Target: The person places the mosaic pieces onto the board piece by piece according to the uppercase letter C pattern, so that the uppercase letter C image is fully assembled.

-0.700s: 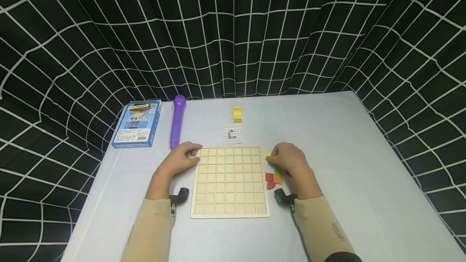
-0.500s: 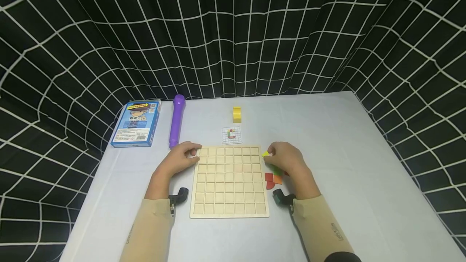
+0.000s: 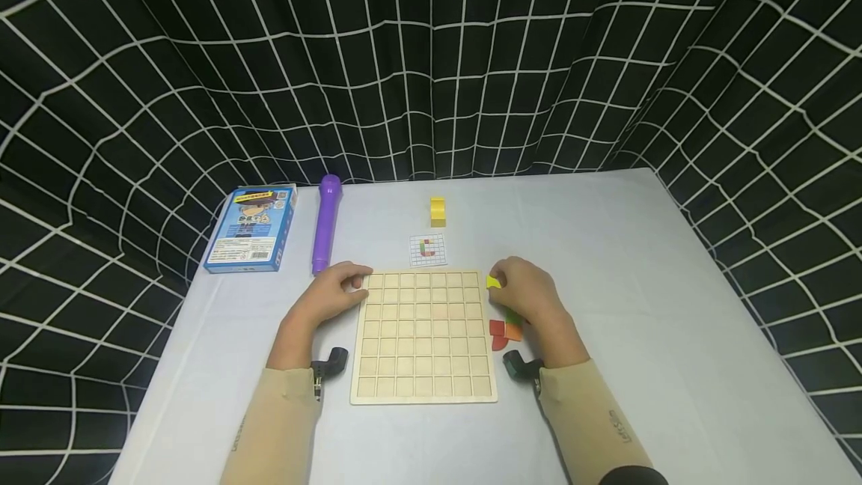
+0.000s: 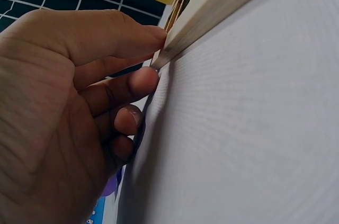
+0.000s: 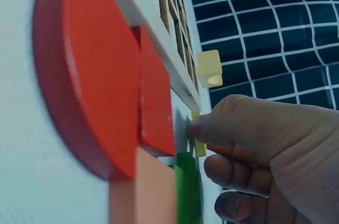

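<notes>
My left hand (image 3: 328, 295) holds the upper left corner of a wooden grid board (image 3: 424, 337). In the left wrist view its thumb touches the board's edge (image 4: 186, 34) and the other fingers curl beside it. My right hand (image 3: 528, 292) pinches a small yellow piece (image 3: 493, 283) between thumb and forefinger, just off the board's upper right corner. Below that hand lie a red square piece (image 3: 497, 328), a red curved piece (image 3: 500, 343), an orange piece (image 3: 513, 331) and a green piece (image 5: 186, 187). The hand partly covers the green one.
Beyond the board lies a small pattern card (image 3: 427, 250), with a yellow arched block (image 3: 438, 212) behind it. A purple microphone-shaped stick (image 3: 326, 224) and a blue box (image 3: 252, 230) are at the left. Black grid curtains (image 3: 431, 58) surround the white table (image 3: 673, 335).
My right hand has shifted slightly left with the yellow piece, which turned and drew close to the board's right edge. The left hand stays at its corner.
</notes>
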`<state>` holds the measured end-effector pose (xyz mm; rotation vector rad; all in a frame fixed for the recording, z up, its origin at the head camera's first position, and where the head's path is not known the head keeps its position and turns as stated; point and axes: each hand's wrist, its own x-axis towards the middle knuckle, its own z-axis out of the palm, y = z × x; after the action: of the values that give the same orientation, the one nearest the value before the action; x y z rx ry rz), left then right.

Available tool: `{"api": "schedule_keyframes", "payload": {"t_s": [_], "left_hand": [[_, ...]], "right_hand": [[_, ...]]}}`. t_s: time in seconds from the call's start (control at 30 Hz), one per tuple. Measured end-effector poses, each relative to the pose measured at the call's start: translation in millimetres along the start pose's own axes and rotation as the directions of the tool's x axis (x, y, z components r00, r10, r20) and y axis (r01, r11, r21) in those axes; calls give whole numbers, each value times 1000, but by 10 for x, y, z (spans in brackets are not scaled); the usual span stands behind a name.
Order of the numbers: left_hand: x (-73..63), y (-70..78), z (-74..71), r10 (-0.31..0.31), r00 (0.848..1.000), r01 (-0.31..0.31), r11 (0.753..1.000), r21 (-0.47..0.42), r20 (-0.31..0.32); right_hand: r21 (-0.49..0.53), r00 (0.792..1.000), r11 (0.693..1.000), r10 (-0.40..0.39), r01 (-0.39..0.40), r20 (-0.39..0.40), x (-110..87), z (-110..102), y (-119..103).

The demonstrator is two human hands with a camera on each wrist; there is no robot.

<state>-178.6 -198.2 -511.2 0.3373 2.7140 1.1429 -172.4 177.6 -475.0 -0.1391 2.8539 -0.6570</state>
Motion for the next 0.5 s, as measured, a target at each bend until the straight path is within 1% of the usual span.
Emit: {"api": "schedule_keyframes", "payload": {"t_s": [0.13,0.2,0.37,0.5], "left_hand": [[5,-11,6,-3,1000,3,1000,-2,1],[1,-13,8,-6,1000,6,1000,0,2],[-5,-20,13,-13,1000,13,1000,4,1],[-2,-22,14,-8,1000,8,1000,3,0]], "right_hand": [[-7,999,1000,-12,11,-50,-9,-57,-16],[2,996,999,-31,32,-79,-23,-97,-42],[77,993,995,-53,61,-104,-96,-183,-167],[138,991,988,-60,76,-116,-145,-203,-283]]}}
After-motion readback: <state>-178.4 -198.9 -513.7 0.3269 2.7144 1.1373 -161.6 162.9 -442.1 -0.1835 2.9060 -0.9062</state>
